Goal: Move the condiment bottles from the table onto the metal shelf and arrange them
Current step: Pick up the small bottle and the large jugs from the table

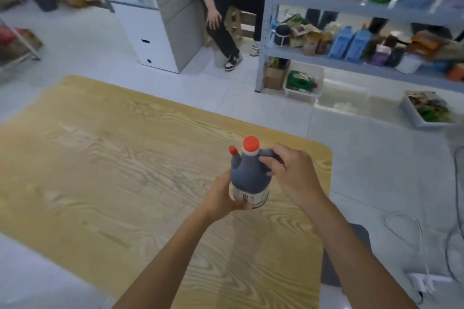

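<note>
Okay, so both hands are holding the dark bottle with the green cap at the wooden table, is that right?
Not quite: the cap is red, not green, as the head view shows. The rest holds: the left hand grips the lower part of the dark bottle and the right hand holds it near the neck, at the wooden table.

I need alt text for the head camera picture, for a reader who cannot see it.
Two hands hold a dark, red-capped condiment bottle over a wooden table: the left hand grips its lower body, the right hand its handle. A stocked metal shelf stands beyond, to the right.
</note>
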`<state>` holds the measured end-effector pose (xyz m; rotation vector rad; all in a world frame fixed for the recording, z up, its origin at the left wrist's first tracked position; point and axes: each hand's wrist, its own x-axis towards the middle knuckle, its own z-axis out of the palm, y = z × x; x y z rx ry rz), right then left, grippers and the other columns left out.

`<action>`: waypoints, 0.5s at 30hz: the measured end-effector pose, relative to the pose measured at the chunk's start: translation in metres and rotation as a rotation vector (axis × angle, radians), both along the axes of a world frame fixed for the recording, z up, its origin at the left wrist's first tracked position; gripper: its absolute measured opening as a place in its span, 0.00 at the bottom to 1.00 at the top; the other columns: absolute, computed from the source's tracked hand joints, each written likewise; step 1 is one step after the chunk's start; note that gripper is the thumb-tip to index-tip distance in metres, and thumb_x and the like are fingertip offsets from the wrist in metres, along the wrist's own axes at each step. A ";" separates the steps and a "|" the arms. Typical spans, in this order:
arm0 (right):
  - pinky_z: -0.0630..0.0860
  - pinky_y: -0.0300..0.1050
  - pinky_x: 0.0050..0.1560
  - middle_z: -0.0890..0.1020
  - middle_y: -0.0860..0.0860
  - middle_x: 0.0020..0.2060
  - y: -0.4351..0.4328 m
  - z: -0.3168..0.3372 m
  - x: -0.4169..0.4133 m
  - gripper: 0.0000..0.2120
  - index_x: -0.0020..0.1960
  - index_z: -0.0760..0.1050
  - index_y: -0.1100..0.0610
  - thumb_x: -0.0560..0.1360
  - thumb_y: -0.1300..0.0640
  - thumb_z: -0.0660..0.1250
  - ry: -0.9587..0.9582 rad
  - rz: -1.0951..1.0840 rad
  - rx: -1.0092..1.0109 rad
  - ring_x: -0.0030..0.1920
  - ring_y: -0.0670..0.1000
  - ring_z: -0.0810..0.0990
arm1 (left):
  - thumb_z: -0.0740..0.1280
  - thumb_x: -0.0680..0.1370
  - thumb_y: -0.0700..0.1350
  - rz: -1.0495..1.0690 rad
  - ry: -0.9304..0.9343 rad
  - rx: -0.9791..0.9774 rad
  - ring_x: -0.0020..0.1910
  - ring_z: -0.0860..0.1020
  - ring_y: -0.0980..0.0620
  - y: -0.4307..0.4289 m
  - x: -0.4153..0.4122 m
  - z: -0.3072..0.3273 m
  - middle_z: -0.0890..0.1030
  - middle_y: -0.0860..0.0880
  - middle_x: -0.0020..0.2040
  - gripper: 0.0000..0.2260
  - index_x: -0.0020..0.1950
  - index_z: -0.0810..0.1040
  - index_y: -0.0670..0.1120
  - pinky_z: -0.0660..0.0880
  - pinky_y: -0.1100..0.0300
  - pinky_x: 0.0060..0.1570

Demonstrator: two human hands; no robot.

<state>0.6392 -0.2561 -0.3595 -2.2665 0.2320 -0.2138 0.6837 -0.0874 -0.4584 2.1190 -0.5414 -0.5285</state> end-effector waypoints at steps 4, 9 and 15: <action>0.80 0.54 0.40 0.80 0.51 0.34 0.041 0.039 0.001 0.03 0.43 0.78 0.57 0.75 0.59 0.67 -0.066 0.178 0.031 0.36 0.53 0.81 | 0.79 0.65 0.39 0.170 0.076 -0.139 0.54 0.71 0.76 0.048 -0.023 0.027 0.72 0.66 0.58 0.35 0.66 0.66 0.54 0.68 0.79 0.48; 0.80 0.44 0.35 0.79 0.50 0.31 0.126 0.077 -0.001 0.04 0.40 0.77 0.57 0.74 0.61 0.68 -0.144 0.400 0.119 0.34 0.53 0.80 | 0.81 0.62 0.44 0.408 0.003 -0.169 0.57 0.73 0.69 0.136 -0.061 0.056 0.73 0.69 0.59 0.38 0.68 0.68 0.53 0.72 0.64 0.58; 0.79 0.38 0.31 0.81 0.53 0.34 0.276 0.123 -0.026 0.03 0.44 0.80 0.59 0.75 0.62 0.67 -0.244 0.708 0.205 0.31 0.47 0.80 | 0.80 0.63 0.47 0.671 -0.115 -0.206 0.58 0.74 0.66 0.276 -0.138 0.107 0.75 0.68 0.59 0.37 0.68 0.67 0.55 0.73 0.64 0.59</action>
